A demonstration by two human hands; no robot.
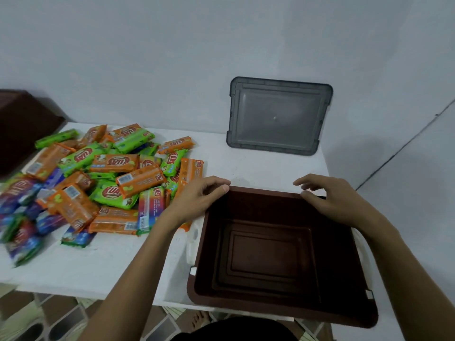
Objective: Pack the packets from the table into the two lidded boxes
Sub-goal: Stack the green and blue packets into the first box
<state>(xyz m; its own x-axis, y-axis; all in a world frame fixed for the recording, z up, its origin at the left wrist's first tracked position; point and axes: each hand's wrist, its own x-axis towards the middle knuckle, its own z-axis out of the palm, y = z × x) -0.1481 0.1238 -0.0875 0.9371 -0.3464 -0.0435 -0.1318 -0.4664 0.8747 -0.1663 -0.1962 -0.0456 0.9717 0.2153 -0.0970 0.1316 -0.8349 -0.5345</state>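
Note:
An open, empty brown box (344, 267) stands at the front right of the white table (103, 267). Its grey see-through lid (278, 114) leans upright against the wall behind it. My left hand (199, 195) rests at the box's far left corner, thumb on the rim. My right hand (330, 198) touches the far right rim with relaxed fingers. A heap of orange, green and blue packets (108, 175) covers the left half of the table. A second brown box (22, 129) sits at the far left, partly cut off.
The wall runs close behind the table. The table's front edge lies just below the packets, with patterned floor tiles (56, 318) underneath. The brown box overhangs the front edge slightly. A cable (406, 146) runs down the right wall.

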